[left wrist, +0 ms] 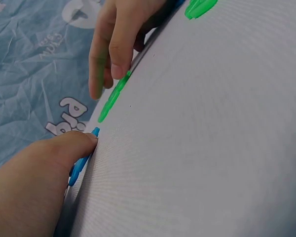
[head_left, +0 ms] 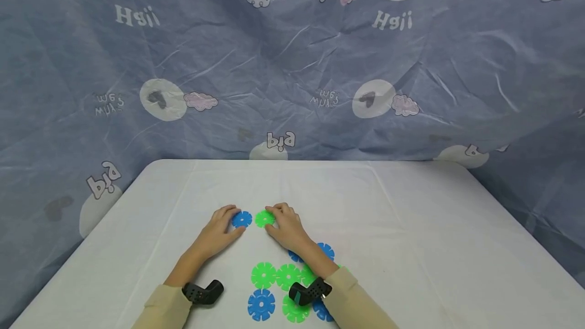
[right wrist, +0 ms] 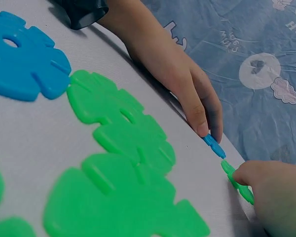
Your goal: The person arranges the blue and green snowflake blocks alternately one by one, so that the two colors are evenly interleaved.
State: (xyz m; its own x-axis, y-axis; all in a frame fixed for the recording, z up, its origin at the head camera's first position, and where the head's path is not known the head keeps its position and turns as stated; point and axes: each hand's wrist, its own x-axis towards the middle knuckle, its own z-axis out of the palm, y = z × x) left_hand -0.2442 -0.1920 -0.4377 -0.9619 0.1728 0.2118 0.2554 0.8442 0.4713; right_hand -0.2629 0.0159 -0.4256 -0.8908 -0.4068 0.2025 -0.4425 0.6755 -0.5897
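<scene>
On the white table in the head view, my left hand [head_left: 217, 233] holds a blue notched plastic disc [head_left: 242, 219] at its left side, between thumb and fingers. To its right lies a green notched plastic disc [head_left: 263, 219], gripped at the right side by my right hand [head_left: 289, 229]. Both discs lie about flat on the cloth, with a small gap between them. The left wrist view has the left thumb [left wrist: 71, 147] on the edge of the blue disc [left wrist: 78, 170]. In the right wrist view the right thumb [right wrist: 249, 173] touches the green disc [right wrist: 245, 192].
Nearer to me lie several more discs, among them a green disc [head_left: 263, 274] and a blue disc [head_left: 261, 304]. My right forearm and wrist camera [head_left: 311, 292] cover some of them. A blue printed cloth [head_left: 274, 65] hangs behind the table's far edge.
</scene>
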